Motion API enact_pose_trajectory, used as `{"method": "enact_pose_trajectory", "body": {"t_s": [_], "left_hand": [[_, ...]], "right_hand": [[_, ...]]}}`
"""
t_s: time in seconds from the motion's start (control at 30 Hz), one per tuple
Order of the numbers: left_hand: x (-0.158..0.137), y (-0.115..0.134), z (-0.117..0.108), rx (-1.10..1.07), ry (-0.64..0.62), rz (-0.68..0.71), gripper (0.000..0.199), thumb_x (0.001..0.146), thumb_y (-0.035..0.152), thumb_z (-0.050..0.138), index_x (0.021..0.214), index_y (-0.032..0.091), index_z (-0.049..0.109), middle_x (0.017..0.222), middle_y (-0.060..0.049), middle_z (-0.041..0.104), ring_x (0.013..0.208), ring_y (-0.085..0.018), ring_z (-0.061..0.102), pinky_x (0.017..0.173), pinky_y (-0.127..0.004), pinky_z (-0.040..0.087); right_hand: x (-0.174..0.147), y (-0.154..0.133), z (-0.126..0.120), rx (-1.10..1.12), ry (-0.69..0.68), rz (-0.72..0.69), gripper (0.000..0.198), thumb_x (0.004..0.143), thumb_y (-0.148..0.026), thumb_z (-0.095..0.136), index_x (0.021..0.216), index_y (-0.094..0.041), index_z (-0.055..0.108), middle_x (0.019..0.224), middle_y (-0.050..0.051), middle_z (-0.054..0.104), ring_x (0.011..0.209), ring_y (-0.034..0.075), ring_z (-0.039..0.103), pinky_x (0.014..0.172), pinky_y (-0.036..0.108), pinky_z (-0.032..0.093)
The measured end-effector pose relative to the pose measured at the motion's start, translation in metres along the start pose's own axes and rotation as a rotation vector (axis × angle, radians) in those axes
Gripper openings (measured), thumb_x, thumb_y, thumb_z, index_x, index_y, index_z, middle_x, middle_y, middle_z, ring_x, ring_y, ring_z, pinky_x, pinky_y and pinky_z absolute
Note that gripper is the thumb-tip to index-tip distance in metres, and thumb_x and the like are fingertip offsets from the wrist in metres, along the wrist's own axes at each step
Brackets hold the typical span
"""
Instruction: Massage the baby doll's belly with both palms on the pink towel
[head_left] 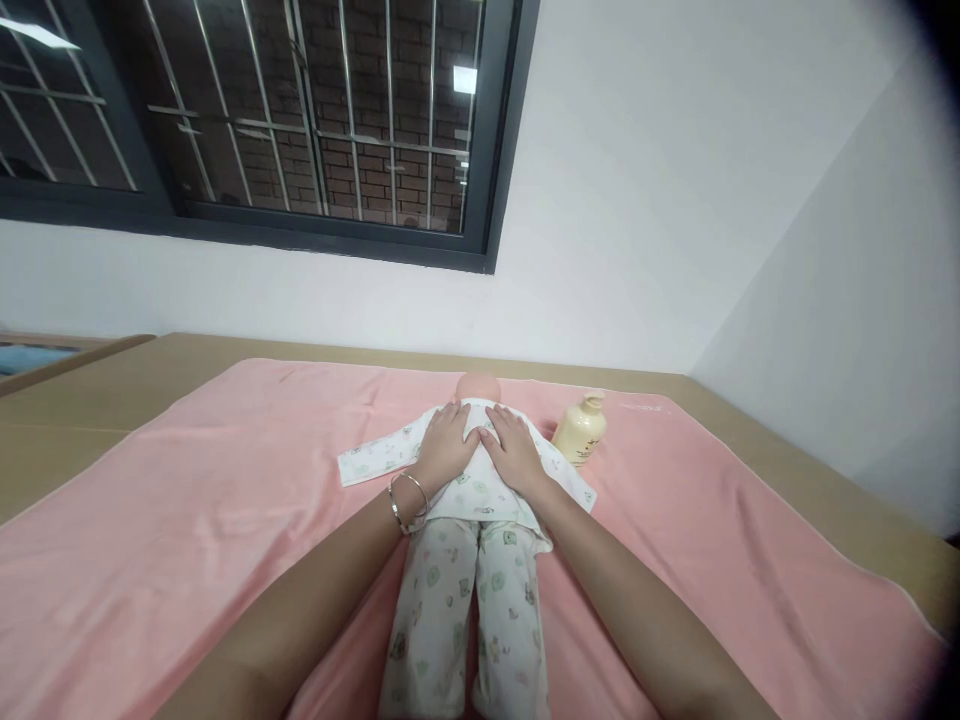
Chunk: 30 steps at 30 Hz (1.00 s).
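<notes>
A baby doll (pixel 478 386) lies on a pink blanket (pixel 247 480), its head pointing away from me. It wears a white long-sleeved top (pixel 480 492) with a small print and matching trousers (pixel 442 600). Flat on the upper part of the top rests my left hand (pixel 448 443), fingers spread, a silver bangle at its wrist. My right hand (pixel 514 452) lies beside it on the doll's other side, likewise flat, and the two thumbs meet near the middle. Neither hand grips anything. The doll's face cannot be made out.
A pale yellow pump bottle (pixel 580 430) stands on the blanket to the right of the doll. Beneath the blanket is a wooden surface (pixel 150 385) that reaches the white wall (pixel 615 200). A barred window (pixel 315 120) is above.
</notes>
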<state>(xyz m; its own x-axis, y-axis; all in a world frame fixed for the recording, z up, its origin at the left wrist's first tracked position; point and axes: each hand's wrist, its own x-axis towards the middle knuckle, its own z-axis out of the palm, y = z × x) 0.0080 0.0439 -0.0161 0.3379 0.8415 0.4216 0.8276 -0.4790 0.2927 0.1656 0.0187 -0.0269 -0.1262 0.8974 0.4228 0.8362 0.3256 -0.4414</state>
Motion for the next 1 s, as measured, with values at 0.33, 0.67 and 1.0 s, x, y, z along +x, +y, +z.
{"method": "enact_pose_trajectory", "body": {"t_s": [0.33,0.67,1.0], "left_hand": [[-0.0008,-0.0005,-0.0009,-0.003,0.014,0.017,0.05,0.094,0.035,0.041,0.138,0.012,0.047,0.147,-0.015,0.045,0.14,-0.028,0.036,0.118,-0.044,0.023],[-0.0001,0.0009,-0.0012,-0.032,0.04,0.014,0.048,0.093,0.034,0.045,0.135,0.012,0.049,0.144,-0.015,0.049,0.138,-0.028,0.039,0.117,-0.044,0.027],[0.0009,0.0,0.001,-0.046,0.04,-0.009,0.048,0.093,0.035,0.044,0.136,0.014,0.049,0.146,-0.014,0.048,0.138,-0.028,0.039,0.118,-0.047,0.025]], "right_hand": [[0.001,0.0039,0.0034,0.011,0.0,0.004,0.056,0.1,-0.049,0.031,0.145,-0.017,0.043,0.152,0.011,0.038,0.144,0.025,0.028,0.119,0.047,0.016],[0.0005,0.0008,0.001,0.028,0.005,0.004,0.055,0.101,-0.048,0.029,0.144,-0.016,0.044,0.152,0.011,0.039,0.144,0.024,0.029,0.119,0.047,0.016],[0.0003,0.0004,0.0002,0.014,0.016,-0.004,0.052,0.1,-0.043,0.03,0.143,-0.017,0.044,0.151,0.011,0.04,0.143,0.024,0.03,0.118,0.047,0.018]]}}
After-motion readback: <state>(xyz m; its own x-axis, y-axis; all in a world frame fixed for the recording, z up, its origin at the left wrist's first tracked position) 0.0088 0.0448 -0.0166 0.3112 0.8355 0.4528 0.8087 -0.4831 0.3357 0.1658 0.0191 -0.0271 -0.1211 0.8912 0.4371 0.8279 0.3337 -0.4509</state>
